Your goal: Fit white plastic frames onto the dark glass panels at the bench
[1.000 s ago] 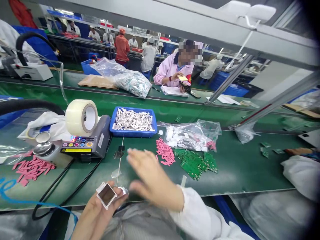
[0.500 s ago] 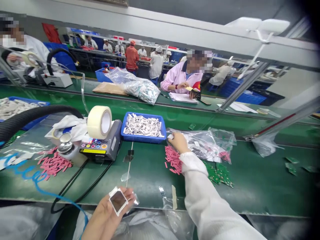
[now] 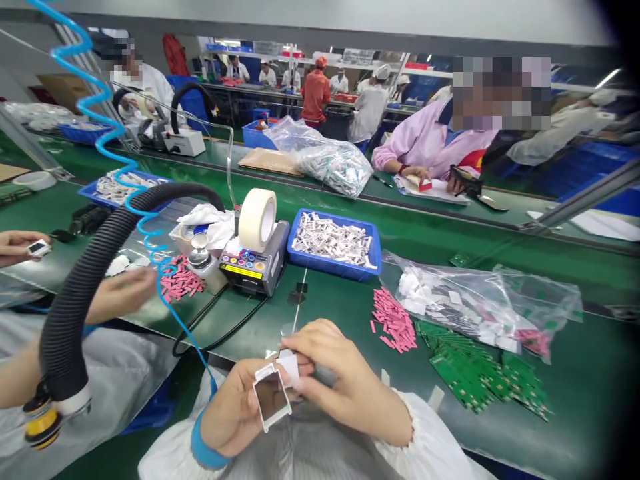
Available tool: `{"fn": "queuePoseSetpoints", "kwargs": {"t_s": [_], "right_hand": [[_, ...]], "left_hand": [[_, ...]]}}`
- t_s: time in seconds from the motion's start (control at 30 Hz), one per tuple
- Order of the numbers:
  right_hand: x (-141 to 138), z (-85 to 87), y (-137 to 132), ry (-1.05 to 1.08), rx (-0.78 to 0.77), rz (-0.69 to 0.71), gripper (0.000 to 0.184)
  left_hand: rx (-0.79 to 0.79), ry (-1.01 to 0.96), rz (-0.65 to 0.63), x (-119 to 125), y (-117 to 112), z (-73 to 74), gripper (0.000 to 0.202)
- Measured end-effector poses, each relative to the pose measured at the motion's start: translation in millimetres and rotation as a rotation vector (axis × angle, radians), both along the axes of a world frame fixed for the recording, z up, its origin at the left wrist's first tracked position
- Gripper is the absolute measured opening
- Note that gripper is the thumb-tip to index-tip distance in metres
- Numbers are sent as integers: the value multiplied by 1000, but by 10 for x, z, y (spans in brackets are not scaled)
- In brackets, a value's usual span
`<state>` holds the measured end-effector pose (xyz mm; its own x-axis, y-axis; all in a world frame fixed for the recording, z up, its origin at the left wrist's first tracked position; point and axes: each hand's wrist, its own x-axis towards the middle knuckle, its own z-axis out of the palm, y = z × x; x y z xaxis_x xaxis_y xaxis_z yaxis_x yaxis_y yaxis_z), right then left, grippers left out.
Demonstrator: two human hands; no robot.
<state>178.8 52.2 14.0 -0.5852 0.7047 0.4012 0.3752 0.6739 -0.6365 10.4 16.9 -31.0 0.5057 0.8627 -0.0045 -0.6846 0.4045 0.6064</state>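
My left hand (image 3: 230,407), with a blue band at the wrist, is closed on a small white plastic frame (image 3: 273,397) with a dark, glossy window. Close beside it my right hand (image 3: 350,383) pinches a small white square piece (image 3: 289,367) with a dark edge between thumb and fingers. The piece is right next to the frame; whether they touch I cannot tell. To the right on the bench are pink strips (image 3: 393,320), a clear plastic bag (image 3: 450,303) of white and grey pieces, and green circuit boards (image 3: 465,370).
A blue tray (image 3: 333,267) of white parts stands behind my hands, beside a tape dispenser (image 3: 255,260) topped by a tape roll (image 3: 257,220). A black hose (image 3: 75,293) and a blue coiled air line (image 3: 150,227) cross the left. A co-worker's hand (image 3: 123,293) is near there.
My right hand has come back from the plastic bag to my left hand, bringing a white square piece. The view has swung left, and a neighbour's hands have come into sight.
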Motion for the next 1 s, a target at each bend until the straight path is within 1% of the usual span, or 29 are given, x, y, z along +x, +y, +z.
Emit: {"fn": "queuePoseSetpoints", "kwargs": {"t_s": [0.07,0.2,0.27,0.4,0.43,0.5,0.57,0.63,0.7,0.73,0.77,0.8,0.83,0.87,0.93,0.97,1.0], "right_hand": [[-51,-35,19,80,-40,-33,23],[-207,-139,-11,132,110,-127,23],[-277,-179,-29,161,142,-158,21],[-342,-174,-76,202,67,-220,13],[-333,-170,-93,212,54,-249,13],[-280,-201,-121,240,4,-320,12],[-191,-323,-126,206,-103,-349,11],[-102,-526,-99,73,-207,-334,11],[-48,-725,-61,-59,-247,-328,14],[-41,-790,-46,-100,-240,-341,14],[-48,-817,-39,-100,-237,-353,12],[-67,-805,-39,-50,-265,-355,11],[-95,-756,-46,41,-341,-333,13],[-130,-680,-55,174,-470,-294,18],[-205,-495,-72,485,-838,-163,30],[-238,-411,-73,612,-1024,-92,33],[-264,-345,-69,695,-1168,-37,35]], "left_hand": [[13,24,46,-40,-10,3,33],[-13,67,90,-85,-25,-3,34],[-28,81,102,-91,-30,-5,34],[-35,86,105,-115,-19,-25,35],[-35,85,121,-136,-11,-38,35],[-38,80,201,-205,9,-70,35],[-42,71,299,-292,28,-100,34],[-53,61,348,-360,43,-116,32],[-72,54,314,-379,53,-112,33],[-80,56,280,-366,56,-105,35],[-80,59,245,-341,58,-96,35],[-67,63,219,-307,61,-85,35],[-48,71,205,-267,63,-74,34],[-27,83,199,-225,66,-62,33],[6,96,171,-150,69,-42,33],[13,96,147,-121,71,-34,35],[13,96,119,-98,72,-28,37]]}}
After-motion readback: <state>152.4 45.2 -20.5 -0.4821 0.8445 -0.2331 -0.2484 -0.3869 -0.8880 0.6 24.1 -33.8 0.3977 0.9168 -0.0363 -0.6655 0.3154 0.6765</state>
